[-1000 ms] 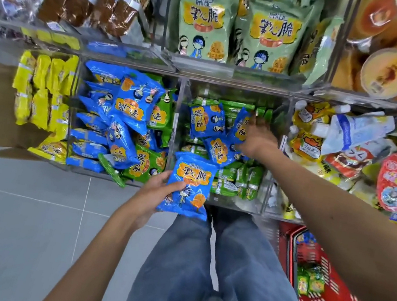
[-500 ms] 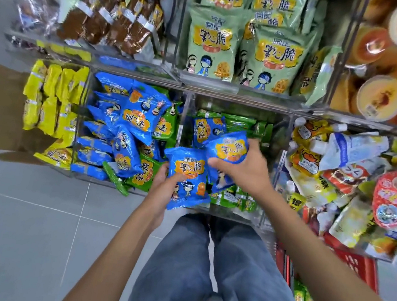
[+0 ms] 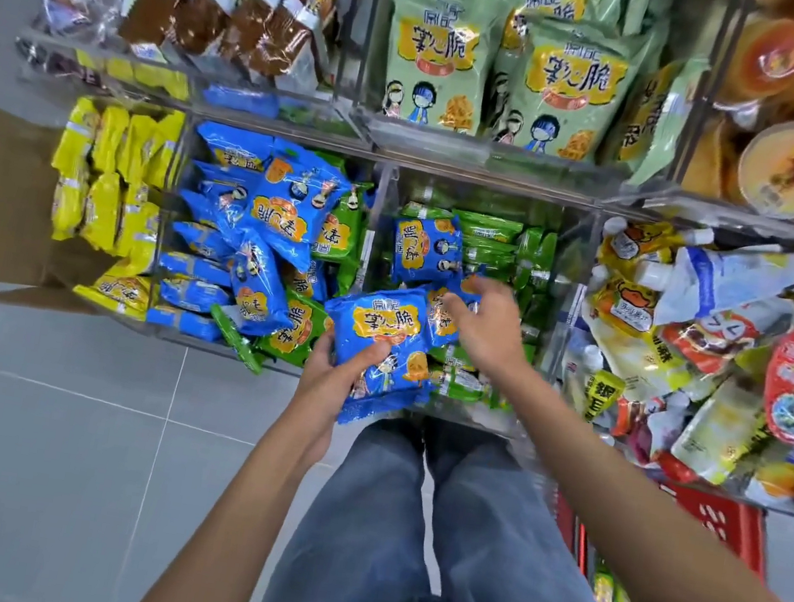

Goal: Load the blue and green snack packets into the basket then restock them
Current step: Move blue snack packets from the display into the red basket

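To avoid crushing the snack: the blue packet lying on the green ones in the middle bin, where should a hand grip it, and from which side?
Probably pinch the near edge of the blue packet, coming from above and the near side. It lies flat and face up on the green packets; the right hand is nearest.

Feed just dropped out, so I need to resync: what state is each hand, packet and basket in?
Left hand: grips stacked blue packets.
Right hand: over another blue packet, grip unclear.
Red basket: on the floor beside the legs, green packets inside.
Cardboard box: flaps open.
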### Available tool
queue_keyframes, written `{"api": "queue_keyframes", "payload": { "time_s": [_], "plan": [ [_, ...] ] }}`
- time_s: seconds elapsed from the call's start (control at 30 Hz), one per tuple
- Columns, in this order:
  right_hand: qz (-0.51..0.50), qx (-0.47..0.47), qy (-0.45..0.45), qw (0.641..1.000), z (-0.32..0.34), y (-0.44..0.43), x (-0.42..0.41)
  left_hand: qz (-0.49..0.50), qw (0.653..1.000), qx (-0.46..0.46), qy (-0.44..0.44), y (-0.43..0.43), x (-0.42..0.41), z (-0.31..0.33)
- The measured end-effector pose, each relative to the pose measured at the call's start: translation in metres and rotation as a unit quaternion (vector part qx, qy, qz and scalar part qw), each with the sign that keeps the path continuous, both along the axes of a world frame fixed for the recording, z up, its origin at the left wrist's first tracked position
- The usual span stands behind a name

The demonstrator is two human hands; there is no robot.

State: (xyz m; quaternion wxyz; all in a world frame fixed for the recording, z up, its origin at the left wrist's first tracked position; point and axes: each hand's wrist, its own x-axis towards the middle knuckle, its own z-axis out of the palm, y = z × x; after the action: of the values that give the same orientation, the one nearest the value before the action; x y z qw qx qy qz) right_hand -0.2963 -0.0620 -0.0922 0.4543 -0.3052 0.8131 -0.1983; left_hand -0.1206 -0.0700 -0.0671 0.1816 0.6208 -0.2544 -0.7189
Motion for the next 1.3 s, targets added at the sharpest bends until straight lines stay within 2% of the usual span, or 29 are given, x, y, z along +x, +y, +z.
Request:
{"api": "queue_keyframes", "payload": {
  "time_s": [0.07, 0.1, 0.17, 0.27, 0.33, 0.5, 0.53, 0.6, 0.67, 0.7, 0.77, 0.83, 0.97, 1.03, 1.1, 1.2, 1.3],
  "plan": [
    [0.158, 0.044, 0.101, 0.981, -0.022, -0.007, -0.016, 0.01, 1.0, 0.005, 0.008, 0.001, 0.005, -0.003],
    [0.218, 0.06, 0.119, 0.967, -0.033, -0.01, -0.02, 0.013, 1.0, 0.007, 0.004, 0.002, 0.008, -0.005],
    [0.277, 0.066, 0.14, 0.948, -0.048, -0.012, -0.024, 0.018, 1.0, 0.014, -0.008, 0.003, 0.013, -0.009],
    [0.277, 0.032, 0.223, 0.934, -0.063, -0.01, -0.026, 0.033, 0.999, 0.022, -0.001, 0.007, 0.017, -0.013],
    [0.271, 0.05, 0.28, 0.92, -0.065, -0.007, -0.028, 0.041, 0.999, 0.03, 0.0, 0.008, 0.018, -0.013],
    [0.272, 0.056, 0.302, 0.912, -0.05, -0.003, -0.038, 0.047, 0.998, 0.033, -0.012, 0.007, 0.018, -0.01],
    [0.259, 0.047, 0.288, 0.921, -0.043, -0.003, -0.04, 0.048, 0.998, 0.03, -0.016, 0.006, 0.017, -0.009],
    [0.167, 0.027, 0.218, 0.961, -0.025, -0.002, -0.041, 0.051, 0.998, 0.02, -0.024, 0.005, 0.014, -0.006],
    [0.043, -0.006, 0.08, 0.996, -0.003, 0.001, -0.04, 0.053, 0.998, 0.011, -0.044, 0.002, 0.011, -0.003],
    [-0.009, -0.028, -0.013, 0.999, 0.008, 0.004, -0.038, 0.058, 0.997, 0.008, -0.049, 0.002, 0.009, 0.0],
    [-0.086, -0.065, -0.197, 0.974, 0.026, 0.011, -0.028, 0.065, 0.997, 0.005, -0.05, 0.002, 0.005, 0.003],
    [-0.112, -0.064, -0.3, 0.945, 0.036, 0.015, -0.012, 0.053, 0.998, 0.004, -0.039, 0.002, 0.001, 0.007],
    [-0.124, -0.063, -0.377, 0.916, 0.039, 0.018, 0.019, 0.02, 0.998, 0.018, 0.065, 0.002, -0.004, 0.015],
    [-0.125, -0.049, -0.402, 0.906, 0.041, 0.018, 0.027, -0.004, 0.996, 0.028, 0.09, 0.002, -0.003, 0.017],
    [-0.113, -0.039, -0.415, 0.902, 0.042, 0.02, 0.032, -0.018, 0.996, 0.034, 0.081, -0.001, -0.003, 0.02],
    [-0.103, -0.027, -0.419, 0.902, 0.044, 0.02, 0.034, -0.034, 0.999, 0.03, 0.012, -0.008, -0.006, 0.023],
    [-0.082, 0.007, -0.387, 0.918, 0.039, 0.006, 0.022, 0.01, 0.999, 0.031, -0.036, -0.017, 0.002, 0.02]
  ]
}}
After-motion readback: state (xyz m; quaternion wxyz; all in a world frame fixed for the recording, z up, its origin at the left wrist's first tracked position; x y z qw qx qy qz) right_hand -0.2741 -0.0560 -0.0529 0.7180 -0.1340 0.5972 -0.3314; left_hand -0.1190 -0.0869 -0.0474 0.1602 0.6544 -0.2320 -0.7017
